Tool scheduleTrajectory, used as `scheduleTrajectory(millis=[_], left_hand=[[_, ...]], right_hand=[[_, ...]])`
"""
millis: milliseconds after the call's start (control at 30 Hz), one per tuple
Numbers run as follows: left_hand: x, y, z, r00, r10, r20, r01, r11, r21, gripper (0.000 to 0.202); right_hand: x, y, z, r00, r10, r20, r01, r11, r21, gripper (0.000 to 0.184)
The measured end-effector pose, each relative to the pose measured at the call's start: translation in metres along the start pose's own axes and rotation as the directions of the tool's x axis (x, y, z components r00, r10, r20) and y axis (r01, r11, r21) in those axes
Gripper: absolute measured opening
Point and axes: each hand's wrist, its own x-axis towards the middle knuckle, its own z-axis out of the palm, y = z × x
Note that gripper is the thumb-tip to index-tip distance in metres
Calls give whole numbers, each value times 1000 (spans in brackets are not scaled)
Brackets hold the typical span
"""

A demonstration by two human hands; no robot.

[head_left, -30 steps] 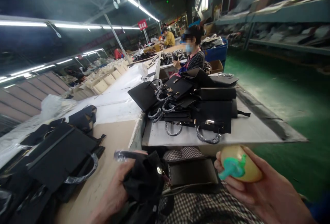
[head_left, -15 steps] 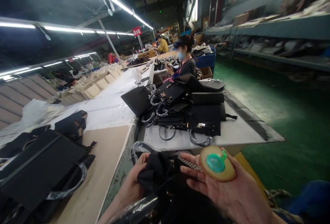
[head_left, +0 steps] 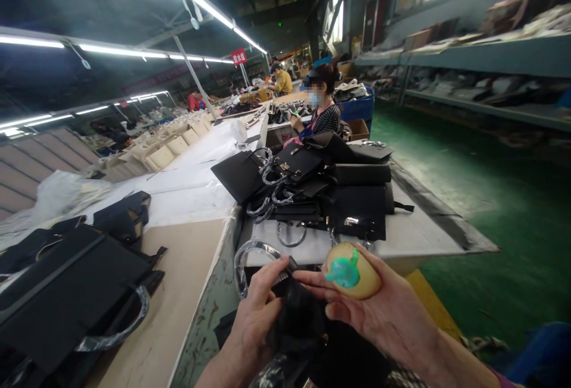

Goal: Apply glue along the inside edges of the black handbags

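Observation:
My right hand (head_left: 383,316) cradles a small yellowish bottle with a teal cap (head_left: 352,270), its fingers curled under it and fingertips reaching left onto a black handbag (head_left: 307,328) in my lap. My left hand (head_left: 256,316) pinches the top of that handbag beside its plastic-wrapped handle (head_left: 243,260). The bag's lower part is dark and hard to make out.
A pile of black handbags (head_left: 321,188) lies on the white table (head_left: 423,233) ahead. More black bags (head_left: 66,287) sit on the bench at left. A person in a striped top (head_left: 323,111) works further along. Green floor (head_left: 491,197) and shelves run along the right.
Both hands came closer together over the bag. The right hand turned the bottle so the cap faces left, and the left hand's fingers moved up onto the bag's top by the handle.

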Motion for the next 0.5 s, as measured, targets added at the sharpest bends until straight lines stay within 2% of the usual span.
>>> scheduleTrajectory(millis=[67, 100, 167, 267, 367, 433, 500], left_hand=[[7, 2, -3, 968, 237, 85, -243, 968, 70, 25], [10, 3, -5, 945, 303, 124, -313, 947, 70, 26], [16, 8, -9, 929, 321, 186, -333, 942, 36, 33], [15, 11, -14, 943, 248, 221, -254, 967, -1, 26], [6, 5, -17, 962, 231, 147, -229, 973, -33, 20], [-1, -1, -20, 990, 118, 83, -113, 992, -60, 22], [-4, -3, -26, 993, -99, 64, 106, 988, -116, 30]], right_hand=[[5, -1, 2, 999, 25, 32, -24, 999, -36, 54], [8, -1, 2, 999, 25, 39, -23, 998, -51, 51], [11, -2, 2, 999, 23, 38, -20, 996, -88, 46], [12, -9, 1, 996, 63, 66, -50, 981, -188, 52], [9, -20, 1, 994, 74, 85, -56, 978, -200, 65], [7, -25, -1, 1000, 15, -1, -15, 994, -111, 68], [5, -26, -6, 990, -58, -129, 55, 998, -32, 63]])
